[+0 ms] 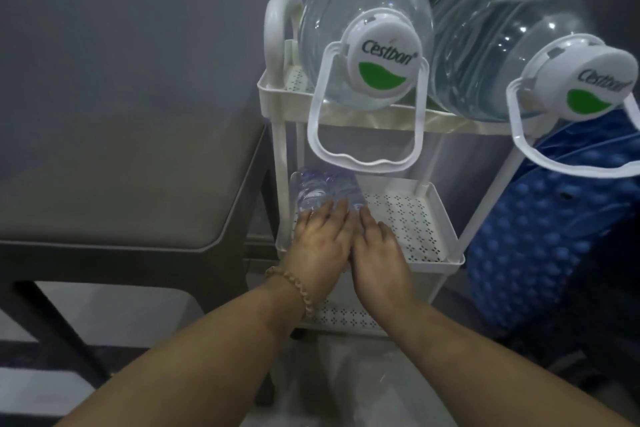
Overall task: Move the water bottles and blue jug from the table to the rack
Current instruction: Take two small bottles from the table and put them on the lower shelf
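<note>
A white three-tier rack (446,215) stands against the grey wall. Two large clear water jugs lie on their sides on its top shelf, a left jug (367,45) and a right jug (491,55), both with white caps and white carry handles pointing toward me. On the middle shelf, at its left, lie small clear water bottles (322,191), blurred. My left hand (320,246) and my right hand (375,253) rest side by side on the near ends of these bottles, fingers pressed against them.
A grey table (121,191) with dark legs stands left of the rack. A blue dotted bag (554,253) leans on the rack's right side. The rack's bottom shelf (346,314) shows below my wrists. Floor lies underneath.
</note>
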### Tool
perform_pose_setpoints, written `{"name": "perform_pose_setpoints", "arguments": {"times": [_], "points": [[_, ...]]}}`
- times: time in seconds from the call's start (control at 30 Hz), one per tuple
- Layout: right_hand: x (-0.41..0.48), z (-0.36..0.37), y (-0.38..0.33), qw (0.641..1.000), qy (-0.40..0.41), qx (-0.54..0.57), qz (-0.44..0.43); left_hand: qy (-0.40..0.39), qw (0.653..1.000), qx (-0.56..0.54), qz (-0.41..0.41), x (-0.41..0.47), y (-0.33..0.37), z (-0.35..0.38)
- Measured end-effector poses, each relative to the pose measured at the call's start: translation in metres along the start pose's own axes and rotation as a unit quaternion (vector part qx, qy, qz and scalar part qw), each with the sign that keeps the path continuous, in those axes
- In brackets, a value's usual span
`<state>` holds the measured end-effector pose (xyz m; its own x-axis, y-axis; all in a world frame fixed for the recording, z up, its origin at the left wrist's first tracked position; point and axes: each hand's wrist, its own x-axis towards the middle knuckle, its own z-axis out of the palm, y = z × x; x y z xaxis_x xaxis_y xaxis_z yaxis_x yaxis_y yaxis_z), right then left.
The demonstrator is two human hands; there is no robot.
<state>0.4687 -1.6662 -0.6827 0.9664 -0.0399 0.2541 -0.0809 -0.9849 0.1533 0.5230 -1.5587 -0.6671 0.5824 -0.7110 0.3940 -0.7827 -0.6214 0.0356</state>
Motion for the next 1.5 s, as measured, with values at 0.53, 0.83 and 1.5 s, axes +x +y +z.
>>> {"name": "perform_pose_setpoints", "arguments": {"times": [0.53,0.83,1.5], "points": [[-0.004,0.014,-0.015,0.995,0.061,0.075,-0.005,-0.059,0.988,0.122,-0.078,-0.007,-0.001,0.02],[-0.005,0.02,-0.007,0.998,0.005,0.055,0.021,-0.044,0.98,0.162,-0.108,-0.019,0.012,0.016],[-0.15,-0.347,-0.057,0.983,-0.154,0.08,0.06,-0.295,0.944,0.015,-0.144,-0.11,0.117,-0.331]]}}
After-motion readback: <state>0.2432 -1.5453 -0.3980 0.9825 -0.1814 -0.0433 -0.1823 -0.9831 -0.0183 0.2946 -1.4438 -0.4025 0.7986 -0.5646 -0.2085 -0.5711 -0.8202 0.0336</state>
